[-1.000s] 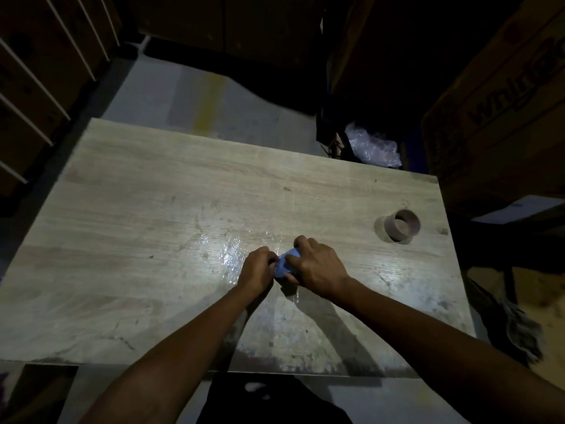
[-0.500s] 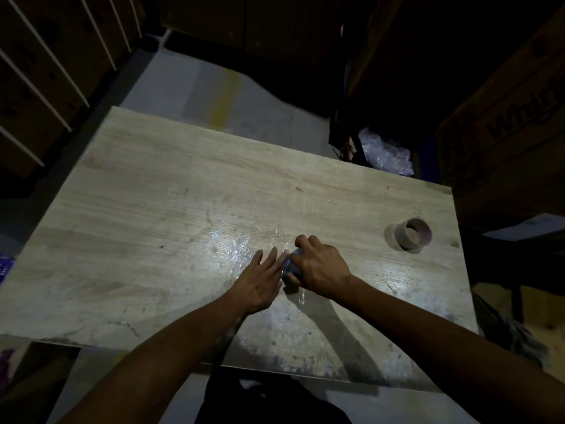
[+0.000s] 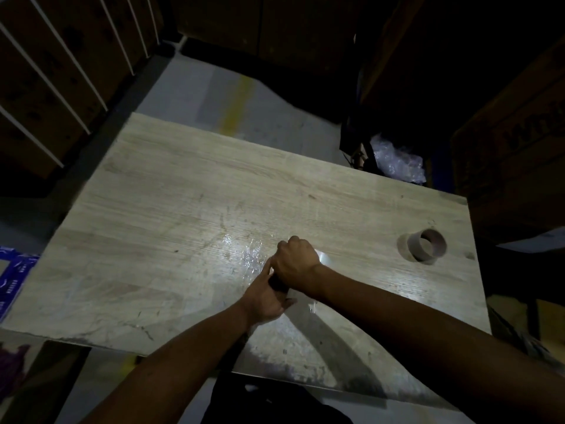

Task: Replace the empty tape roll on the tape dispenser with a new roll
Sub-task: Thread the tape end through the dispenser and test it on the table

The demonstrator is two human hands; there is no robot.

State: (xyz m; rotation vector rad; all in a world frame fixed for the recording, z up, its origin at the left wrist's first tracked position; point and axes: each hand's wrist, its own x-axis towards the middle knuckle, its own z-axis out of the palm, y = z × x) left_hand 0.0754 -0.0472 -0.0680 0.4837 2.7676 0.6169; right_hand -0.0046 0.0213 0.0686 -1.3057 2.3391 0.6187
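My right hand (image 3: 295, 261) is closed in a fist over a small blue tape dispenser (image 3: 323, 258) at the middle of the wooden table (image 3: 171, 209). Only a pale sliver of the dispenser shows at the hand's right side. My left hand (image 3: 265, 299) lies flat on the table just in front, and its fingers run under my right wrist. A patch of shiny clear tape (image 3: 244, 250) is stuck to the tabletop left of my right hand. An empty brown cardboard tape core (image 3: 426, 246) lies on its side near the table's right edge.
The room is dim. Large cardboard boxes (image 3: 513, 154) stand beyond the right edge, with crumpled clear plastic (image 3: 397, 162) at the far right corner. Slatted dark shelving (image 3: 61, 71) stands at the far left. A blue carton (image 3: 12, 270) lies on the floor to the left.
My left hand let go of the blue dispenser and went flat on the table. My right hand slid left with the dispenser and now covers the left fingers.
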